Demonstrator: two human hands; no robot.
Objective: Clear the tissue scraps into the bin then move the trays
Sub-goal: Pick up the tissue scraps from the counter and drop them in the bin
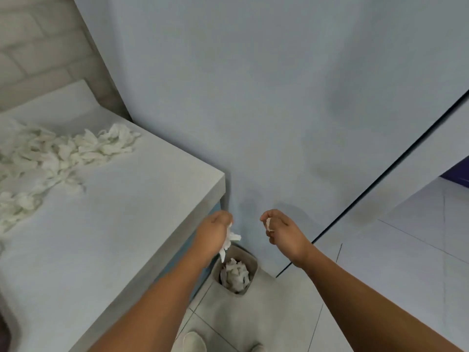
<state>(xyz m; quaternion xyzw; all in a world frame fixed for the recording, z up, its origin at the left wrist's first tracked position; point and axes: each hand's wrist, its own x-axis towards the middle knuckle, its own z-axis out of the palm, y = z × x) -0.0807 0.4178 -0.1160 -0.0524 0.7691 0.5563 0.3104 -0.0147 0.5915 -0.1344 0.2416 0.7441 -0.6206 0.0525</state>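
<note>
A small grey bin (252,260) stands on the floor at the table's corner, with crumpled tissue (236,274) inside. Above it, my left hand (214,231) grips white tissue scraps (229,241) that hang from its fingers. My right hand (281,228) is curled round a small white scrap (269,223), level with the left hand and just right of the bin. A long heap of tissue scraps (63,153) lies on the grey table (114,224) at the left. No trays are in view.
A pale blue wall (253,97) rises straight behind the bin. A door edge (380,179) slants down at the right. My feet (194,342) stand on the tiled floor just before the bin. A brick-pattern wall is at the top left.
</note>
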